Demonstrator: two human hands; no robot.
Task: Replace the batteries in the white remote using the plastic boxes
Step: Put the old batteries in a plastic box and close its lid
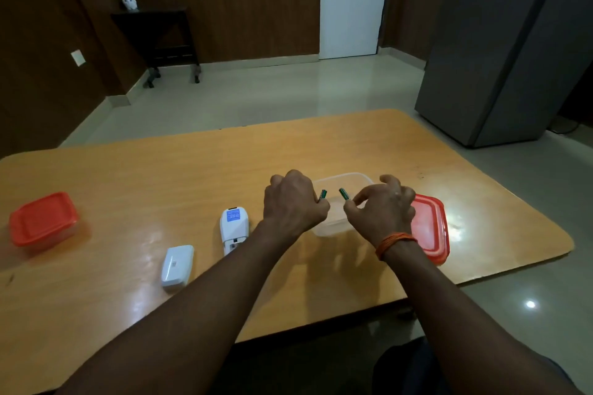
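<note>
— Head view first: what do the hands have?

— Each holds a green battery. The left hand (293,204) is curled into a loose fist, and the left battery (322,194) sticks out of its thumb side, pinched near the fingertips. The right hand (383,210) pinches the right battery (344,193) between thumb and forefinger, its other fingers half spread. The two batteries tilt toward each other with a small gap between them, not touching.

— Where are they relative to the boxes?

— Both hands hover over the open clear plastic box (333,228), which sits on the wooden table (128,176). I cannot tell whether anything lies inside it. Its red lid (431,228) lies flat just right of it, partly behind the right wrist, which wears an orange thread band (395,242).

— And the remote?

— The white remote (234,229) lies back side up on the table, just left of the left forearm, well clear of any finger. Its battery bay at the near end is uncovered; the bay's contents are too blurred to read. The white battery cover (177,264) lies apart, nearer the person and to the left.

— The other box?

— A closed box with a red lid (43,218) stands at the far left of the table, well apart from both hands.
</note>
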